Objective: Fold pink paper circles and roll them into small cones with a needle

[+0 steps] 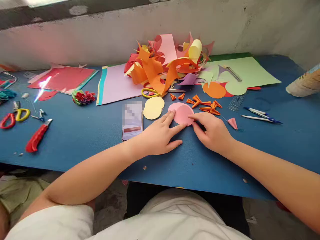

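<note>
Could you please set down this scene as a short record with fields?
Surface: blue table
Left hand: palm down, spread, touching the pink discs
Right hand: at the right edge of the pink discs; whether it pinches them is unclear
Pink discs: overlapping, between the hands
Left of the discs: yellow discs, phone
Beyond the right hand: orange cones
Far right: compass
Far left: red cutter
Back: heap of paper scraps

Paper scraps (151, 68) obstruct behind the pink circles (183, 112); nearer, bare table (175, 170).
</note>
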A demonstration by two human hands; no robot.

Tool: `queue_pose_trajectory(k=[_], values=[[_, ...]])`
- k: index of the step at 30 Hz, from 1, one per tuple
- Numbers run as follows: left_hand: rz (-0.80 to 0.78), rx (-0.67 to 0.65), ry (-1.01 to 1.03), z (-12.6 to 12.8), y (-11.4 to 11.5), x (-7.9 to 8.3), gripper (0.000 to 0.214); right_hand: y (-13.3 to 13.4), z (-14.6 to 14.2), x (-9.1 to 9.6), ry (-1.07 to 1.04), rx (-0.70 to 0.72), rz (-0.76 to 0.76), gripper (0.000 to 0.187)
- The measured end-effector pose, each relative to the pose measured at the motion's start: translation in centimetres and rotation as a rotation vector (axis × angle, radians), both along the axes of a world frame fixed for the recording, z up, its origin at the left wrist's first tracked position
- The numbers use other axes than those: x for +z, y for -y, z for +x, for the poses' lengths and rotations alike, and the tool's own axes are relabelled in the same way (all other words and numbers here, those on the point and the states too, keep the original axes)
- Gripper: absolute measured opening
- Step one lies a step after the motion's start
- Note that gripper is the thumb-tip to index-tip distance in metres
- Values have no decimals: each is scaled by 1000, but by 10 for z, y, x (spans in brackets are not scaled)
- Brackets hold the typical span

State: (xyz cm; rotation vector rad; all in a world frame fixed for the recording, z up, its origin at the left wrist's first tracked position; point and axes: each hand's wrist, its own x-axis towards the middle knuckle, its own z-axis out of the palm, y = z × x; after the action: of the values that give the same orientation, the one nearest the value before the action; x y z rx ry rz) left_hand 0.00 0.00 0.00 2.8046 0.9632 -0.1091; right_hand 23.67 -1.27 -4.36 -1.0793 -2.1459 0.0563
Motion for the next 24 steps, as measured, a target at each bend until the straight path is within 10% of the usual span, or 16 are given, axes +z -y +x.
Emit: queue_pose_trajectory(k=[9, 16, 24], values=[[-31, 68, 117, -1, 0, -6, 90, 6, 8, 10, -319, -346, 52, 11], [100, -43, 94, 3, 0, 1, 65, 7, 9, 11, -322, -356, 5, 8], [73, -27, 24, 2, 0, -5, 85, 10, 10, 14, -265, -257, -9, 10]])
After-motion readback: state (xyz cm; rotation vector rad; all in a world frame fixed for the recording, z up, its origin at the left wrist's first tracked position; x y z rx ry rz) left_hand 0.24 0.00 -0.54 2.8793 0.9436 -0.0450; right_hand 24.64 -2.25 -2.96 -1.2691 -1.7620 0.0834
